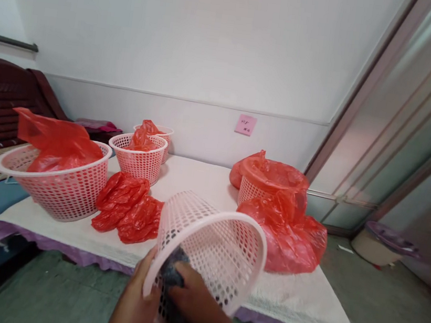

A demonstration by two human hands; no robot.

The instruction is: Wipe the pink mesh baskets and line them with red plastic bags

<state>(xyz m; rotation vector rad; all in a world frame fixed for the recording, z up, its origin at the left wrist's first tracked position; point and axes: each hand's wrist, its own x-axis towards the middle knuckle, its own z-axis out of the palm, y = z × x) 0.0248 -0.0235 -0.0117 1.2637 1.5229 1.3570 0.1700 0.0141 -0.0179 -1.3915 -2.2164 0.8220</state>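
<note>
Pale pink perforated plastic is forming the large round basket (64, 194) standing at ten o'clock on the white-covered bench (201, 175), with a thin red plastic bag (62, 144) rising above its rim. Two smaller pale pink baskets (143, 165) are sitting one behind the other at eleven, red film showing at them, while a crumpled heap of shiny red plastic bags (130, 208) is lying nearer, towards ten. At the clock's centre, a tapered pale pink mesh basket (223, 252) is being held tilted: the left hand (137, 291) is gripping its rim, and the right hand (192, 291), inside its mouth, is pressing a dark grey cloth (169, 272), fingers closed on it. Wiping seems to be under way; how much is done, I cannot tell. This basket is showing no bag inside. At one o'clock, another pink mesh basket (249, 190) is already wearing a red liner (277, 172) folded over its rim; at two, a bulging red plastic bag (287, 245) is resting, contents unclear.
</note>
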